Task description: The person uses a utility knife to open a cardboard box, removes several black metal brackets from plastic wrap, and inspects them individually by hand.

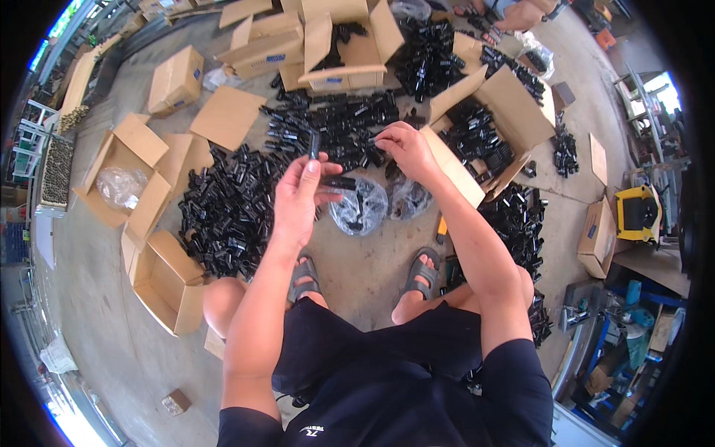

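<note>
- Landmark: the round clear bag (358, 216). It's sitting on the floor (350, 276) just beyond your feet, w/ black pieces showing through the film.
- Your L hand (296, 197) is hanging just left of the bag, fingers grasping: thumb + index are pinching one slim black part (313, 144), which is pointing away from you, prob. so most of its length is staying exposed.
- A crosswise black part (339, 182) is sticking out right from the other fingers of that hand, over the bag's far side; prob. you're tucking it there b/c thumb + index are busy.
- Your R hand (408, 153) is hovering beyond the bag, slightly right, fingertips drawn together at the edge of the central heap (331, 119). Can't tell if they're grasping a piece; black on black is blurring together there.
- That heap is lying beyond the bag, w/in easy reach, seemingly for quick picking.
- Left heap (227, 216) is lying loose, left of the bag.
- A second clear bag (410, 200) is resting right beside the first.
- A filled carton (514, 112) is standing right of + beyond the bag, flaps spread, prob. for open access.
- Another open carton (160, 276) is lying left of the bag, nearer you.
</note>
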Demonstrator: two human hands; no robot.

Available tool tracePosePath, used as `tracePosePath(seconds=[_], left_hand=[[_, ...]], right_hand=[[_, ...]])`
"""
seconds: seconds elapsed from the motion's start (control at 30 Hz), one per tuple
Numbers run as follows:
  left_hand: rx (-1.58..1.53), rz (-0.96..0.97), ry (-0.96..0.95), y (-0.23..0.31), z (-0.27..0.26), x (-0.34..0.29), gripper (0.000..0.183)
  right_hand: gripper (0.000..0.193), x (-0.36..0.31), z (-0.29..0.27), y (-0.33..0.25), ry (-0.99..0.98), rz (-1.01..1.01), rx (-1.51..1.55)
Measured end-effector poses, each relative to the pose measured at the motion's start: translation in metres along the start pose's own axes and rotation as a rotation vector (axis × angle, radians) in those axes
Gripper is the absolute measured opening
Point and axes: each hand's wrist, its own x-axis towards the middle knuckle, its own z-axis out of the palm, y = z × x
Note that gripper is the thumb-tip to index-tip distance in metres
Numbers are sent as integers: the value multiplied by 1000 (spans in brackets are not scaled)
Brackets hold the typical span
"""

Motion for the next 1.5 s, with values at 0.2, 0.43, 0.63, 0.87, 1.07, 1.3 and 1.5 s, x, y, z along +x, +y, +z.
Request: tracePosePath(seconds=[0.2,0.43,0.63,0.87,1.07,1.3,1.5], left_hand=[[86,77,-153,8,26,-19,38],[240,82,-310,4,42,-50,41],[254,86,-280,2,34,-57,37],[302,60,-249,8,34,-58,34],[230,84,-241,10,38,-53,34],[210,95,-193,11,33,-46,33],[169,167,-50,25,22,-36,27]], right_hand=[[33,-39,-52,-126,-160,68,229],[50,-95,-35,-135,-113,95,381],[47,-101,-21,-131,-101,77,444],[43,-100,-13,-127,-102,151,626],[39,-98,-17,-124,-101,114,633],[40,-92,-11,-127,-123,159,756],[27,-59,13,-59,-131,376,274]])
